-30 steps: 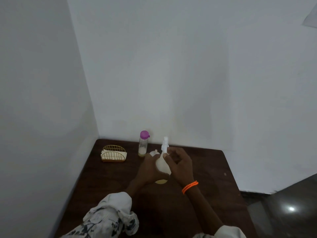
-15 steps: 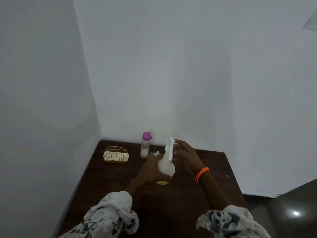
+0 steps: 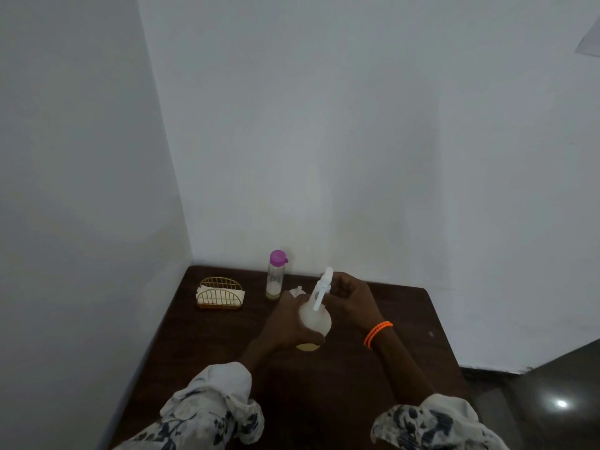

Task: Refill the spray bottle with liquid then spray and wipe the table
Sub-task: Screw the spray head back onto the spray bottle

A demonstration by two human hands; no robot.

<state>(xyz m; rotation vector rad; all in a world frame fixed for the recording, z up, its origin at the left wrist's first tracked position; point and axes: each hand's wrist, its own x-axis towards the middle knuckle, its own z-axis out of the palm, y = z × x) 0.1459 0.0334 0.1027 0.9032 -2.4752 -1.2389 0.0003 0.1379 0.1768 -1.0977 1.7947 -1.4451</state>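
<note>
A white spray bottle (image 3: 317, 321) with a little yellowish liquid at its bottom stands at the middle of the dark wooden table (image 3: 201, 345). My left hand (image 3: 285, 323) is wrapped around the bottle's round body. My right hand (image 3: 349, 297) grips the white spray head (image 3: 324, 282) at the top of the bottle. A clear bottle with a purple cap (image 3: 276, 276) holds some pale liquid and stands upright behind the spray bottle. A small white object (image 3: 296, 291) peeks out behind my left hand.
A gold wire holder with white napkins (image 3: 220, 293) sits at the table's back left. White walls close off the back and left sides. Dark glossy floor (image 3: 552, 401) lies beyond the table's right edge.
My right hand has moved from the bottle's side up to the spray head. The left hand has kept its hold on the bottle's body.
</note>
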